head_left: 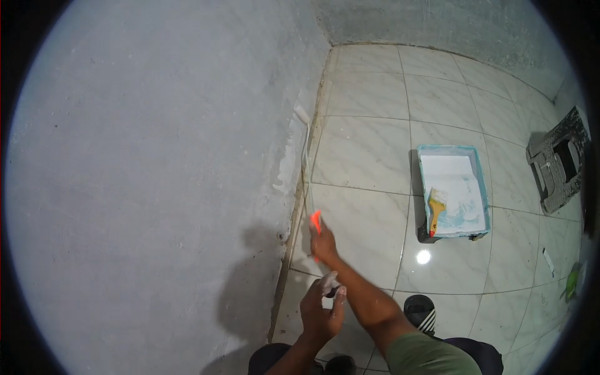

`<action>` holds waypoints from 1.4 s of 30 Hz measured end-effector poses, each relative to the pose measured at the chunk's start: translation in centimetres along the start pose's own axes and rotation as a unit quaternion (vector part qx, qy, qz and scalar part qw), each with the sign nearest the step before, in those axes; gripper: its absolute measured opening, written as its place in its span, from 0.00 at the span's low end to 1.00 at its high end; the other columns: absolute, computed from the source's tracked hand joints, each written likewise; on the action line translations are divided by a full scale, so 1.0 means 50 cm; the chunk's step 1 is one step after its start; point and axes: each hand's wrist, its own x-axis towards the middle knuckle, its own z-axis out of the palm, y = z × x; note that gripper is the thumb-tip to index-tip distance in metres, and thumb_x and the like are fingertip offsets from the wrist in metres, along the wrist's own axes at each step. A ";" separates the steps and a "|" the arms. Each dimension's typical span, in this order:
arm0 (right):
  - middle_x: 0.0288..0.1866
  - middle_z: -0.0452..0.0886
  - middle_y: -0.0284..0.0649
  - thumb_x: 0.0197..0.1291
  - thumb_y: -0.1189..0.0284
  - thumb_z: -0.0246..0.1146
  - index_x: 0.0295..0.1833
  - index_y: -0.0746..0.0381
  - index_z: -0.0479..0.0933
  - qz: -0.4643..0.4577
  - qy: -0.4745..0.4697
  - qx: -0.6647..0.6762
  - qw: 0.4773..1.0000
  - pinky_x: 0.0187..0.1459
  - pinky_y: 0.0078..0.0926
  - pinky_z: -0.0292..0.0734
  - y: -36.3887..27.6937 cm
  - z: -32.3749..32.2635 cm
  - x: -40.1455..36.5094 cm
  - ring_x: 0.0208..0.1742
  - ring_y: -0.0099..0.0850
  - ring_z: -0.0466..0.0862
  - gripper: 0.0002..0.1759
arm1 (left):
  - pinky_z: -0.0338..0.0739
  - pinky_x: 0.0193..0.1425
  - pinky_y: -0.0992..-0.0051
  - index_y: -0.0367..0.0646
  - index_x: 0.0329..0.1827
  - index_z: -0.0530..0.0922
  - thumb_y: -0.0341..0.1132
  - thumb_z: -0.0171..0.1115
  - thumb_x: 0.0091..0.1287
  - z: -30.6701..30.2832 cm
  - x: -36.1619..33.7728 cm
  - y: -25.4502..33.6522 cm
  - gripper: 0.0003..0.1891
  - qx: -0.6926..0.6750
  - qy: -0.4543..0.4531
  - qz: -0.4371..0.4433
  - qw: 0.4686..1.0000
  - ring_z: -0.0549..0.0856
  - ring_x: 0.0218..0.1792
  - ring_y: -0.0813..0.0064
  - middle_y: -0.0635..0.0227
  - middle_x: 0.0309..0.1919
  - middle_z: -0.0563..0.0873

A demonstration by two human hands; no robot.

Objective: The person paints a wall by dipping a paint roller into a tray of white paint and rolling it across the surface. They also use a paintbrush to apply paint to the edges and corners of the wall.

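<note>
My right hand [323, 242] is wrapped round the orange handle [316, 220] of a paint roller. Its thin metal rod runs up along the foot of the left wall, and the small white roller head [302, 114] lies against the wall low down, near the corner. Fresh white paint [287, 165] marks the wall beside the rod. My left hand [323, 310] is nearer to me, below the right forearm, with whitish paint on its fingertips. Its fingers are curved and apart from the thumb, and a gap shows between them.
A blue-rimmed paint tray [420, 187] with white paint stands on the tiled floor [362, 150] to the right. A yellow-handled paintbrush [436, 212] rests in it. Further right is a paint-spattered step stool [559, 164]. My sandalled foot [420, 311] is below the tray.
</note>
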 end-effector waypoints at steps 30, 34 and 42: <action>0.64 0.78 0.61 0.75 0.64 0.56 0.76 0.65 0.61 -0.200 0.060 0.019 0.978 0.61 0.40 0.77 0.017 0.139 -0.242 0.63 0.55 0.80 0.30 | 0.81 0.44 0.68 0.33 0.61 0.78 0.29 0.68 0.69 0.032 -0.025 0.036 0.19 -0.018 -0.101 0.062 0.993 0.88 0.36 0.64 0.56 0.38 0.87; 0.64 0.78 0.60 0.74 0.61 0.59 0.79 0.64 0.60 0.041 -0.008 0.045 0.998 0.67 0.40 0.71 0.096 0.155 -0.548 0.66 0.51 0.79 0.34 | 0.83 0.42 0.67 0.34 0.61 0.78 0.29 0.68 0.67 0.029 -0.027 0.038 0.20 0.013 -0.098 0.082 0.992 0.88 0.35 0.62 0.55 0.36 0.86; 0.36 0.83 0.44 0.71 0.58 0.64 0.78 0.67 0.61 0.270 -0.130 0.075 0.951 0.37 0.35 0.80 0.265 0.194 -0.681 0.34 0.35 0.86 0.38 | 0.82 0.40 0.68 0.34 0.61 0.78 0.28 0.68 0.67 0.015 -0.026 0.045 0.20 0.001 -0.096 0.073 0.993 0.87 0.33 0.63 0.56 0.35 0.85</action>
